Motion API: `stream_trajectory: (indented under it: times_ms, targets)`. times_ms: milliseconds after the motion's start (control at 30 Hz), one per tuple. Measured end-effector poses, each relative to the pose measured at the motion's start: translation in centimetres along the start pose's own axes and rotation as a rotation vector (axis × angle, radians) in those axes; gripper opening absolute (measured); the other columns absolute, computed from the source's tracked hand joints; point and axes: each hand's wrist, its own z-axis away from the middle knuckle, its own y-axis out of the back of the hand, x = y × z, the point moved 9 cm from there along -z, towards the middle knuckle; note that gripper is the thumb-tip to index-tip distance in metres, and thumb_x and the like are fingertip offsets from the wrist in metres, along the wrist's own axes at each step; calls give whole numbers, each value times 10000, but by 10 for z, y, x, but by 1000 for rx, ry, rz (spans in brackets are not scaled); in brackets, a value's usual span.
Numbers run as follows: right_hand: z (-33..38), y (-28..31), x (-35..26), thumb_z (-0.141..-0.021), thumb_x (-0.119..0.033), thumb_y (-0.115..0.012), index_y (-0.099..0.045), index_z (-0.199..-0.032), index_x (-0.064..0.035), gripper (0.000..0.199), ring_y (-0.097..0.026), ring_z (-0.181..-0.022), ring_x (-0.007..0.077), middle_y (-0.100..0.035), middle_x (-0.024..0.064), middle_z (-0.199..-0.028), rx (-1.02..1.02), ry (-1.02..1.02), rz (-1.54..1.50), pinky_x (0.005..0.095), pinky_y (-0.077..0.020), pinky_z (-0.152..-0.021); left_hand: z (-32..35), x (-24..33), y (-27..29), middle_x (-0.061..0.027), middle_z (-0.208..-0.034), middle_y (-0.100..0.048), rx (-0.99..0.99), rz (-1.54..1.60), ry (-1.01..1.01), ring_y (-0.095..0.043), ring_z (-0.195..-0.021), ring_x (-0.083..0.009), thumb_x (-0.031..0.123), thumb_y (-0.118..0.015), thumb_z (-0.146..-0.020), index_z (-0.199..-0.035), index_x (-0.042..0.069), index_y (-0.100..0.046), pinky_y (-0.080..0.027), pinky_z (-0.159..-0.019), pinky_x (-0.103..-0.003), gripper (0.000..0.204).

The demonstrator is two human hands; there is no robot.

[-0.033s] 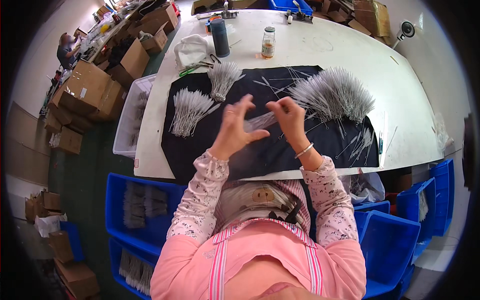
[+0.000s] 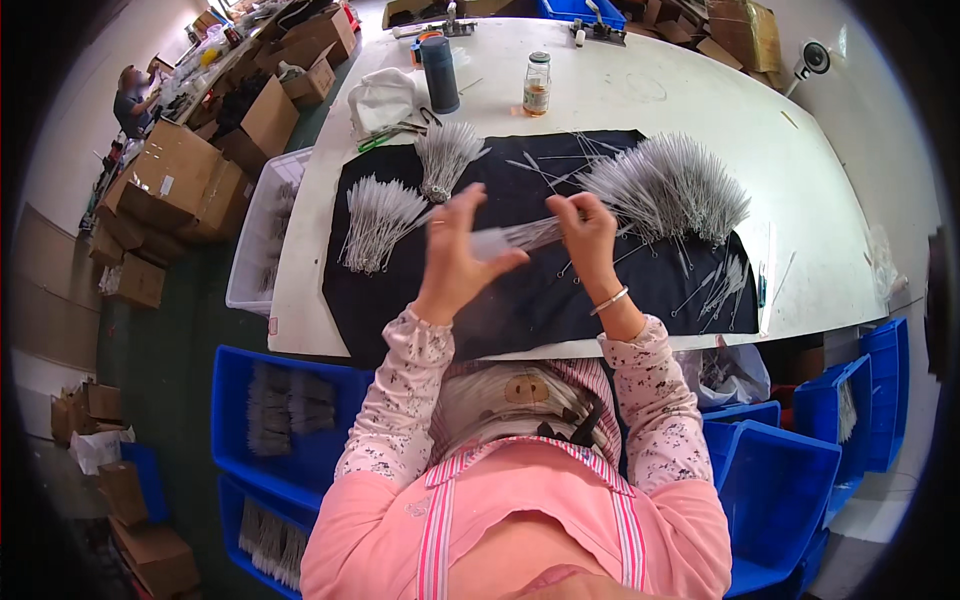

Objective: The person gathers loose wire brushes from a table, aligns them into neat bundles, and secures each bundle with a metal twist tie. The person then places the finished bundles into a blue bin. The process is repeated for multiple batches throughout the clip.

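While both hands hover above the black cloth (image 2: 560, 290) on the white counter (image 2: 690, 95), the left hand (image 2: 455, 250) and right hand (image 2: 585, 232) pinch opposite ends of a small clear packet of thin wire brushes (image 2: 515, 237), each grip closed on it. Loose brush bundles (image 2: 670, 185) fan out just beside the right hand. Brown cardboard boxes (image 2: 190, 180) stack at the far left; blue bins (image 2: 285, 420) sit below the counter edge.

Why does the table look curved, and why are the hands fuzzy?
Head view: the fisheye lens bends the white table edges toward the rim, with black corners around the round image. The left hand and the bundle of thin wires it shares with the right hand are smeared by motion blur; lighting is even, with no harsh glare.
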Motion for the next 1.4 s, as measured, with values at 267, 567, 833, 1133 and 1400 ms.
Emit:
stream_trajectory:
  times_ms: [267,567,833,1133,1400]
  targets:
    - [65,-25,85,-855,-332,-678,-414,-675,-126,380,-341,-373,97,-407,-20,-533,313,-632,-896,255,-241,-354,118,-44,-49,-58,-1000,-583,165,918,968,-567,-891,-119,126,-666,-860,-1157,-33,-527,-450,-827,-237,365]
    - [130,-57,68,-912,-312,-611,-594,-900,-23,289,-526,-648,63,-610,8,-781,206,-503,-767,217,-456,-585,122,-23,-92,-5,-940,-633,-69,1017,925,-561,-822,-51,221,-554,-948,-1066,47,-608,-462,-739,-209,217]
    - [81,-1,14,-867,-133,-661,-620,-952,5,167,-519,-683,41,-603,-10,-835,109,-56,-187,184,-427,-609,122,-32,-81,-19,-787,-574,-313,1181,858,-531,-669,-86,159,-529,-955,-1003,32,-563,-434,-592,-220,140]
    - [63,-8,-31,-838,-108,-698,-605,-1037,-5,242,-511,-702,17,-574,-22,-814,-32,86,-231,152,-406,-589,129,-14,-80,-6,-745,-543,-413,1191,864,-510,-625,-63,116,-538,-941,-1248,15,-494,-407,-537,-203,326]
    - [60,-17,-10,-860,-109,-666,-623,-852,-3,115,-469,-517,23,-562,-22,-658,-134,-182,-362,173,-364,-450,132,-14,-82,-27,-769,-567,-403,1265,1019,-489,-568,-63,139,-544,-940,-1226,22,-497,-346,-453,-196,312]
